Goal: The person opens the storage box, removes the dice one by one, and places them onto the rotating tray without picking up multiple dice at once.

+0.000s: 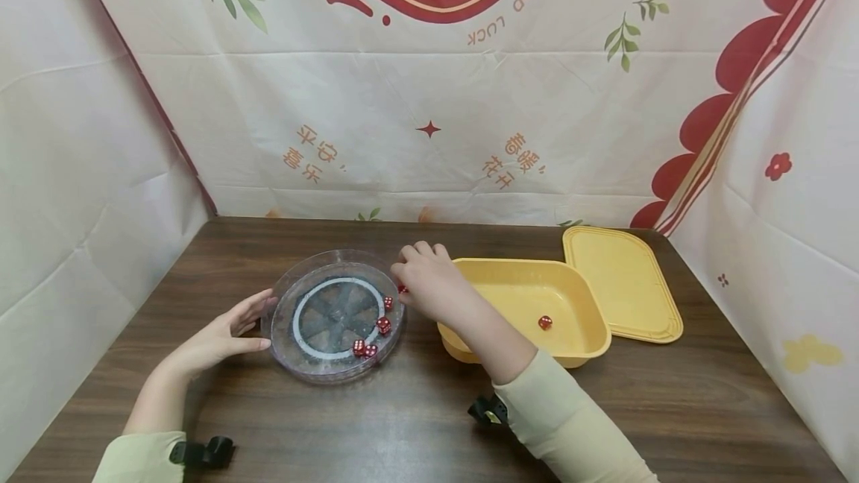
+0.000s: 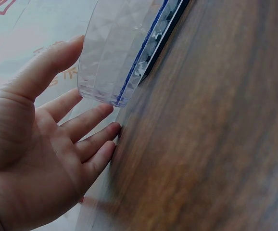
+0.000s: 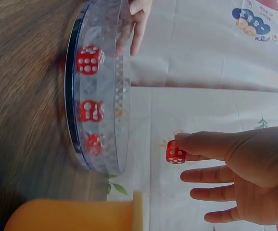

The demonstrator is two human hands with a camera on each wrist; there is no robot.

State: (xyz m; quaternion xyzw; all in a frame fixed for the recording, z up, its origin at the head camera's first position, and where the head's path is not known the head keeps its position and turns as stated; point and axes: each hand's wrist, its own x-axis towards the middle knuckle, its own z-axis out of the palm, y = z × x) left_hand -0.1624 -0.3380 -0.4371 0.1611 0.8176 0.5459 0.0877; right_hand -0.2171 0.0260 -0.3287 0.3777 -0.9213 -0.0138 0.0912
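A clear round dish (image 1: 342, 311) with a white ring on its floor stands left of centre on the table, holding several red dice (image 1: 384, 326) along its right and front side. My left hand (image 1: 215, 338) is at the dish's left wall, its fingers loosely spread and the fingertips against the rim in the left wrist view. Between thumb and forefinger, my right hand (image 1: 432, 285) pinches a red die (image 3: 176, 152) beside the dish's right rim; its other fingers extend. To the right, one red die (image 1: 545, 323) lies in a yellow plastic box (image 1: 510, 274).
A yellow lid (image 1: 624, 289) lies flat behind and right of the box, close against it. The dark wood table (image 1: 376, 431) is bordered at the back and sides by printed white cloth (image 1: 429, 95).
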